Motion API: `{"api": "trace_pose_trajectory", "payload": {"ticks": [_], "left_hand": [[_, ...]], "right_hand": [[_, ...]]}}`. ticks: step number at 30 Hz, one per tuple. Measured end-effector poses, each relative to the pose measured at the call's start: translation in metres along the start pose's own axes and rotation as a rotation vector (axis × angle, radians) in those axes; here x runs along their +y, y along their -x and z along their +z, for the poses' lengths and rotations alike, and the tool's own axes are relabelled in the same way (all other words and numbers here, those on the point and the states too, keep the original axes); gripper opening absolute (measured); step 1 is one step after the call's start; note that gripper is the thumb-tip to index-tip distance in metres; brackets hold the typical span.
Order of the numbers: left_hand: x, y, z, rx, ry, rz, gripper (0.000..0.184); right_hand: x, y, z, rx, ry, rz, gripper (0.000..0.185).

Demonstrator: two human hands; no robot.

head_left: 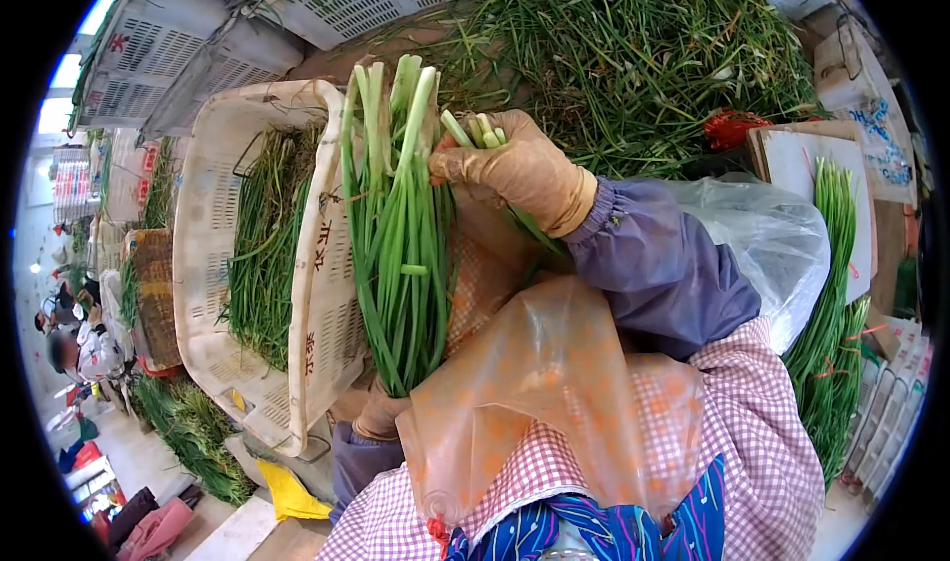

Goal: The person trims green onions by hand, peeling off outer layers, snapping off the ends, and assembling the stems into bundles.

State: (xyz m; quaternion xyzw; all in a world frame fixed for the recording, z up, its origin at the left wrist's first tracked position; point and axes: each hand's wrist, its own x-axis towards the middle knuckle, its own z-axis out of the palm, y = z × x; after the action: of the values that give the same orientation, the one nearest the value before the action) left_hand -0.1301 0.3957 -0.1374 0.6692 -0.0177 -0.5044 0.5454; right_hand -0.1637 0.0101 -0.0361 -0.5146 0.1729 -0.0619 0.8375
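Note:
A long bunch of green stalks (401, 234) stands upright in view, pale ends up, beside the white crate. My right hand (524, 165), in a soiled tan glove, is closed round a few cut stalks (475, 131); its fingertips touch the bunch's right edge near the pale ends. Low down, my left hand (379, 411), also gloved, grips the leafy lower end of the bunch, its fingers partly hidden by leaves and the plastic apron (534, 363). More greens (272, 244) lie inside the white crate (322, 234).
A large heap of loose greens (653, 56) spreads beyond my right hand. Tied green bundles (826, 363) lie at the right, near a clear plastic sheet (762, 234). Stacked white crates (148, 61) stand at the upper left. Another person (89, 348) is at the far left.

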Motion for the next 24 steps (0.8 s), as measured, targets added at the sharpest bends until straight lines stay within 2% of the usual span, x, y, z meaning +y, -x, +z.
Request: {"api": "trace_pose_trajectory", "payload": {"ticks": [4,6,7,9,10,14,17,21,24], "left_hand": [[-0.005,-0.004,0.003,-0.019,0.006,-0.002,0.063],[-0.006,-0.004,0.005,-0.022,0.005,0.000,0.063],[-0.006,-0.004,0.005,-0.024,0.003,-0.001,0.063],[-0.005,-0.003,0.005,-0.028,-0.006,-0.003,0.063],[-0.004,-0.003,0.004,-0.029,-0.012,-0.003,0.063],[0.000,-0.001,0.001,-0.021,-0.030,0.000,0.064],[-0.004,0.003,0.000,-0.015,-0.029,-0.009,0.064],[-0.010,-0.003,0.010,-0.059,-0.027,-0.028,0.064],[-0.012,-0.001,0.013,-0.068,-0.033,-0.038,0.064]], "right_hand": [[0.006,0.008,-0.005,-0.020,0.137,-0.081,0.014],[0.006,0.009,-0.004,0.189,-0.024,-0.075,0.009],[0.006,0.006,-0.003,0.190,-0.024,-0.075,0.009],[0.006,-0.005,0.001,0.100,-0.141,-0.202,0.013],[0.005,-0.010,0.005,0.104,-0.033,-0.168,0.015],[-0.012,-0.001,0.015,-0.044,-0.119,-0.037,0.014],[-0.009,0.012,-0.003,-0.167,-0.087,-0.085,0.012],[0.015,0.025,-0.024,0.004,-0.116,-0.057,0.011],[0.019,0.032,-0.020,0.016,-0.197,-0.104,0.011]]}}
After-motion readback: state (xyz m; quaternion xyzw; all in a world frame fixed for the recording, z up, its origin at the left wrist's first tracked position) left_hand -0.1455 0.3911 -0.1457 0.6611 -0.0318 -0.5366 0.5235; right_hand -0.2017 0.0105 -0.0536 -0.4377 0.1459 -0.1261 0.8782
